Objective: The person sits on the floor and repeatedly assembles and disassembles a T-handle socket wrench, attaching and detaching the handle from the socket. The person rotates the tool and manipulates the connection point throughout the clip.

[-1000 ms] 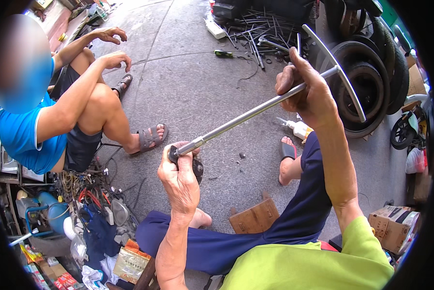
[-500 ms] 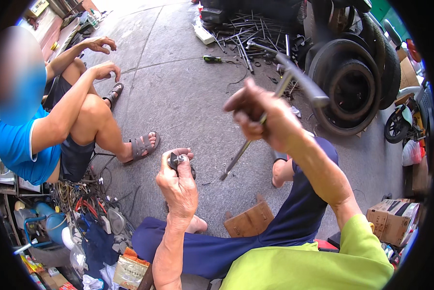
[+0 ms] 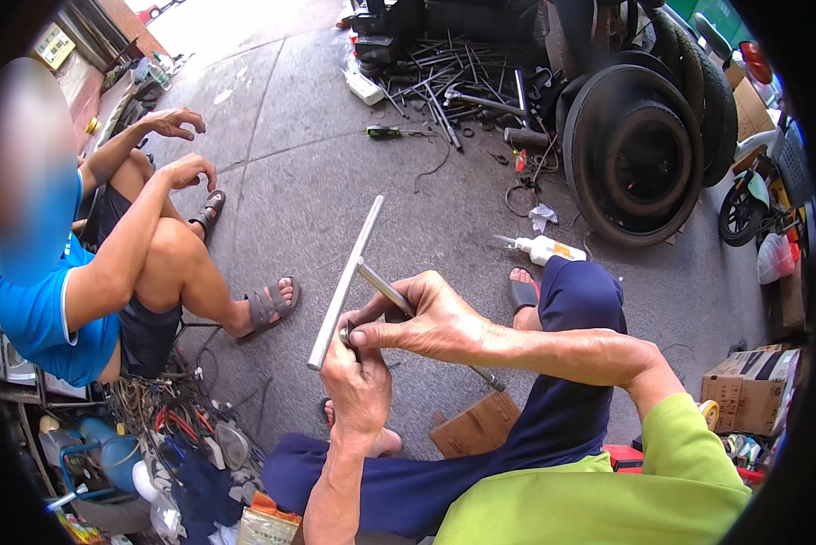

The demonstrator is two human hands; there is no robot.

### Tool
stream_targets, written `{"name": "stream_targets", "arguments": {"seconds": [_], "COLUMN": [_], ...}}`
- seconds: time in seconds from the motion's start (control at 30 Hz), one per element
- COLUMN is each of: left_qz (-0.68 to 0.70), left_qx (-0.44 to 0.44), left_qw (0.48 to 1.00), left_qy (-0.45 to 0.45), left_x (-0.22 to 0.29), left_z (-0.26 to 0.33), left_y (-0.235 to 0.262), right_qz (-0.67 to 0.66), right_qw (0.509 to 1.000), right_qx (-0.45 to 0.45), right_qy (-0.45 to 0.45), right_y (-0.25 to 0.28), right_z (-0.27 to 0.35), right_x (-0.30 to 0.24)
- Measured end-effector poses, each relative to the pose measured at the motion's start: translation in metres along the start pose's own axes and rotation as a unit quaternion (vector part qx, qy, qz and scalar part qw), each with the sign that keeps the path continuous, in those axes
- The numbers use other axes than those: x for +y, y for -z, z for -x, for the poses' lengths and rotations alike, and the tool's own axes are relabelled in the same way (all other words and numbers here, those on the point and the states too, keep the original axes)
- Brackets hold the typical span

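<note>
My right hand [image 3: 437, 320] is closed around the shaft of a T-handle wrench [image 3: 346, 289]. Its crossbar slants up in front of my left hand, and the lower end of the shaft [image 3: 485, 374] points toward my knees. The right thumb and fingertips also press on a small black part with a metal bolt [image 3: 346, 336]. My left hand [image 3: 358, 392] grips that part between thumb and curled fingers. The two hands touch each other; fingers hide most of the part.
A person in blue [image 3: 35, 272] sits at the left. A low wooden stool [image 3: 479, 424] stands between my feet, a white bottle [image 3: 549, 250] beyond my right knee. Farther off are a green screwdriver [image 3: 384, 132], piled metal tools [image 3: 458, 77] and tires [image 3: 633, 154]. Clutter lies lower left.
My right hand has swung left and down with the T-handle wrench, bringing its fingers to the part in my left hand. The wrench has turned, its crossbar now on the left. The bottle is now visible.
</note>
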State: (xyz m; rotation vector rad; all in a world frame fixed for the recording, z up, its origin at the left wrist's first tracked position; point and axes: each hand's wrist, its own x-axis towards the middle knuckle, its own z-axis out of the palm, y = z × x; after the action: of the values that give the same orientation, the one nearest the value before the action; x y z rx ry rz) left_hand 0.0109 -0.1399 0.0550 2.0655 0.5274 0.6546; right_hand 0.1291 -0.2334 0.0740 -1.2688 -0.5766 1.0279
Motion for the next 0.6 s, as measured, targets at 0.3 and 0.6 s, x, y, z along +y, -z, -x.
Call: {"name": "stream_targets", "arguments": {"seconds": [0.3, 0.6], "left_qz": [0.075, 0.19], "left_qx": [-0.046, -0.115], "left_qw": [0.99, 0.957], "left_qy": [0.109, 0.185], "left_x": [0.002, 0.004], "left_z": [0.001, 0.0], "left_y": [0.002, 0.001], "right_qz": [0.086, 0.105], "right_qw": [0.996, 0.994], "right_qx": [0.017, 0.022], "right_qy": [0.006, -0.036], "right_y": [0.001, 0.006], "right_z": [0.0, 0.0], "right_x": [-0.005, -0.004]}}
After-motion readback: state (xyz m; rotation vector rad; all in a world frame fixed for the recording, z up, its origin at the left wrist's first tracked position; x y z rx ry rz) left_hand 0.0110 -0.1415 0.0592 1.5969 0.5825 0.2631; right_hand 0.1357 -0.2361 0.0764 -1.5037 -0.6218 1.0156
